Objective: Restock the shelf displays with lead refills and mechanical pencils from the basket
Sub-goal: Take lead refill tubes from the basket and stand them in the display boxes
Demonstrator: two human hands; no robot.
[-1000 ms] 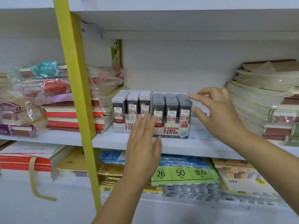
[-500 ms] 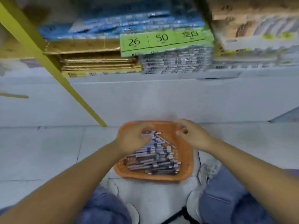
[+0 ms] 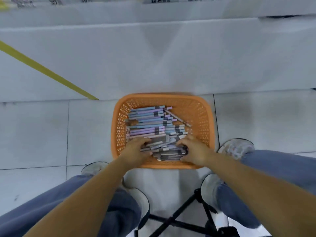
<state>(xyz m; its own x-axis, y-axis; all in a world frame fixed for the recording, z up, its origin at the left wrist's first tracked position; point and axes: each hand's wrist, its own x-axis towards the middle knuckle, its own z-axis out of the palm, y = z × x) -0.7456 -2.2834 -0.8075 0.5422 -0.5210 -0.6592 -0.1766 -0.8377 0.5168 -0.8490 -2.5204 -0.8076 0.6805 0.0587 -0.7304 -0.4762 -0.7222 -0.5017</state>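
Note:
An orange plastic basket stands on the tiled floor in front of me. Inside lies a pile of mechanical pencils in blue, lilac and grey, most of them lying crosswise. My left hand is at the near left of the pile, fingers curled around the ends of a bundle of pencils. My right hand is at the near right, fingers curled over the other ends of the same bundle. The shelf displays are out of view above.
The white base of the shelf unit rises just behind the basket. A yellow upright slants down at the left. My knees in jeans, my shoes and a black folding stool are below.
My view dropped from the shelf with the lead refill boxes to the floor. Both hands came down into the basket and moved from the pile's far end to its near end, closing on pencils.

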